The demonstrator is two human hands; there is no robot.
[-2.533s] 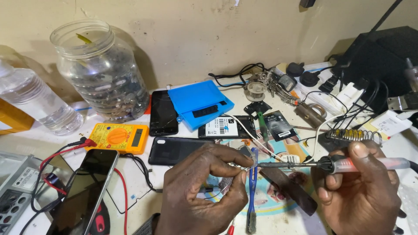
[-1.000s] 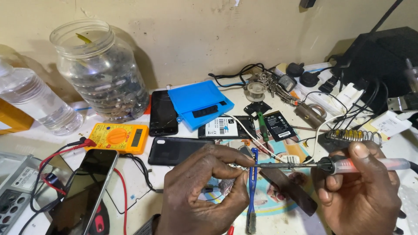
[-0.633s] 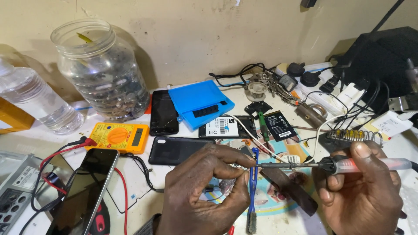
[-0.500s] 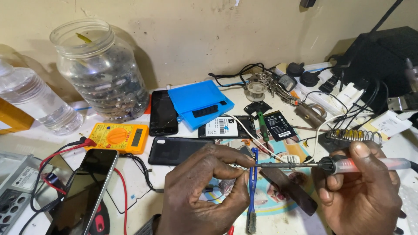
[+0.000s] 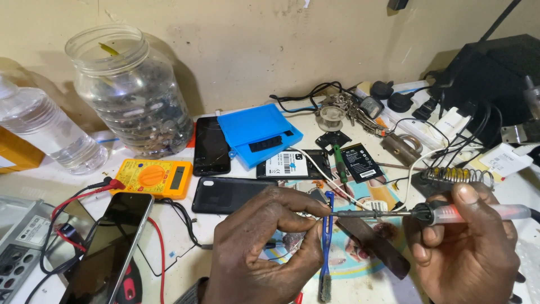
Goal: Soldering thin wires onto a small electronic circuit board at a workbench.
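Soldering iron (image 5: 427, 213) – right hand (image 5: 469, 253) gripping, left hand (image 5: 264, 247) pinching

Clear glass jar (image 5: 130, 93) of small parts is standing at the back left of the desk (image 5: 34, 186), plastic water bottle (image 5: 48, 132) lying beside it. Yellow multimeter (image 5: 153, 178) is sitting in front, red lead trailing. Blue phone case (image 5: 257, 134) is lying beside a black phone (image 5: 211, 145). Coiled iron stand (image 5: 458, 175) is sitting right.
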